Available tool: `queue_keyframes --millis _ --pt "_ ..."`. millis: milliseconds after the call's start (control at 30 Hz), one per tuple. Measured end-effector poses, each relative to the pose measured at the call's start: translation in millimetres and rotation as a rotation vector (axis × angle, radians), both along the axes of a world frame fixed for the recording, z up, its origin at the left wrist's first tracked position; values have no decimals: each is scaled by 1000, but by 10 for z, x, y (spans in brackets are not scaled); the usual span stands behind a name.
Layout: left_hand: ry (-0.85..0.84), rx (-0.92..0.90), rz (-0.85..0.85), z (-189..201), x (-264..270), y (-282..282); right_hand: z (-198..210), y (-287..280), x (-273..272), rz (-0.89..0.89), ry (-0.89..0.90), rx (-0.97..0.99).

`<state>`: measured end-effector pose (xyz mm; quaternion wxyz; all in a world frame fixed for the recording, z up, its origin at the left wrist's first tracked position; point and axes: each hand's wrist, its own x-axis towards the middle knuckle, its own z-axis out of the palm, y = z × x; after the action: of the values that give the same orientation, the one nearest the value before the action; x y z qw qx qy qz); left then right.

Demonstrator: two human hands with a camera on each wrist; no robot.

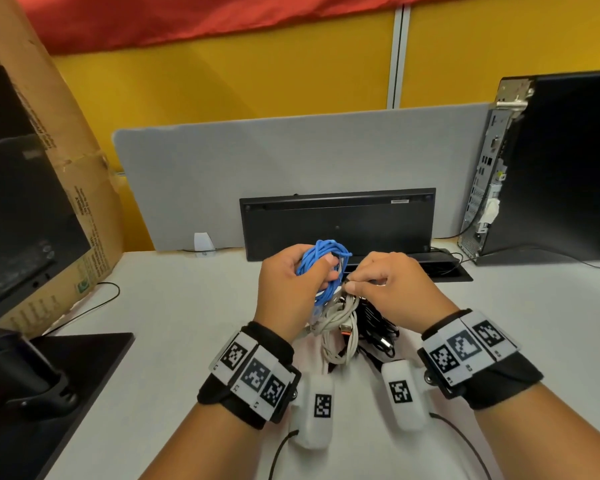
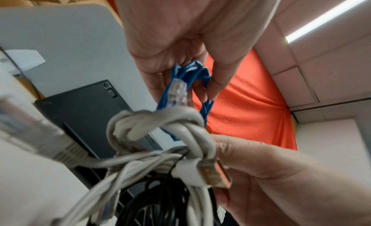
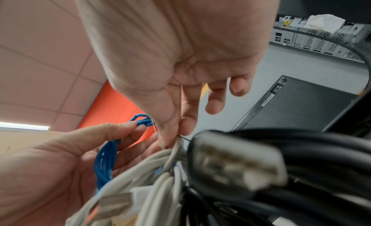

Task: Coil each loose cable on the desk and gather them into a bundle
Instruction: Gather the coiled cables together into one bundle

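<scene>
My left hand [image 1: 321, 268] grips a coiled blue cable [image 1: 326, 252] above the desk; in the left wrist view its fingers [image 2: 216, 86] curl round the blue cable [image 2: 202, 74] and its clear plug. Under it hang coiled white cables [image 1: 338, 327], knotted [image 2: 156, 123], with a USB plug [image 2: 212, 175]. Beside them is a coiled black cable [image 1: 378, 323] with a bulky plug [image 3: 236, 164]. My right hand [image 1: 352, 285] pinches a thin black wire [image 3: 183, 137] between thumb and forefinger at the top of the white cables [image 3: 156, 174]. All coils hang together between both hands.
A black keyboard [image 1: 336, 223] leans on the grey divider [image 1: 291, 161] just behind my hands. A PC tower [image 1: 551, 168] stands right, a cardboard box [image 1: 49, 168] and a monitor base [image 1: 77, 368] left. A desk cable port [image 1: 454, 271] lies beyond my right hand.
</scene>
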<state>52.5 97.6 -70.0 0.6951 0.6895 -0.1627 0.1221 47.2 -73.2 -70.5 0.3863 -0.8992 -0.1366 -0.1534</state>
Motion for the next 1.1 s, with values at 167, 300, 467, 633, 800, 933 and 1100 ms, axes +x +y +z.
queue_keyframes --millis 167,300,467,633,800,933,1100 --pt "-2 44 -52 7 -43 37 -9 11 -31 9 -22 -7" --pt "-98 178 -49 46 -91 40 -2 38 -44 22 -32 -38" --pt "-258 287 82 77 -86 136 16 61 -60 20 -46 -52" --pt "-243 341 -48 37 -169 49 38 72 -108 46 -70 -129" --pt "-167 349 -94 36 -144 36 43 66 -115 48 -122 -130" --pt "-148 341 -50 24 -135 39 22 75 -97 56 -129 -101" --pt "-36 192 41 -45 -88 19 -2 74 -71 58 -122 -71"
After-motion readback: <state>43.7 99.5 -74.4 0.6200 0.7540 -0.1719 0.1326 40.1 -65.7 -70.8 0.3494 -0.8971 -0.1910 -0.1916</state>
